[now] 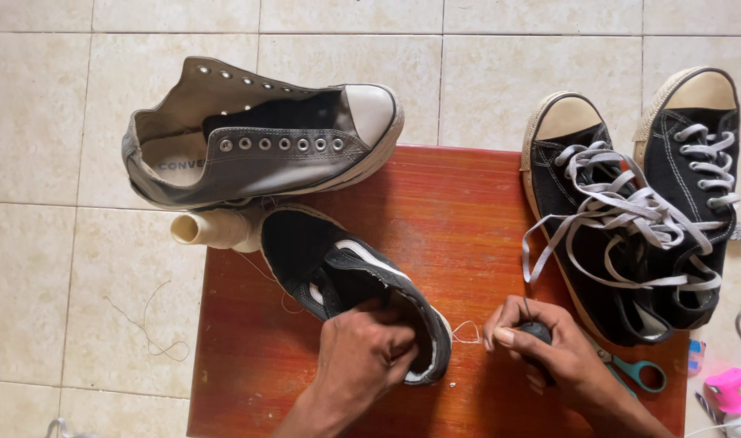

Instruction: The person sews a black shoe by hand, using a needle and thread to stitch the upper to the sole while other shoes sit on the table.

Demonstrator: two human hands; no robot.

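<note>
Black sneaker (pixel 350 280) on wooden stool (pixel 468 203): your L hand (pixel 362 353) grips its heel; R hand (pixel 541 345) clamps dark awl handle (pixel 536 331), thread (pixel 466 332) between.

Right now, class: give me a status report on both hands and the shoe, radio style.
Left hand gripping black shoe at heel. Right hand holding dark round tool, white thread running to shoe. Scissors beside right hand; spool behind shoe.

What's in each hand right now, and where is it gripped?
Left hand grips the black shoe at its heel opening; right hand wraps a dark round tool handle.
</note>
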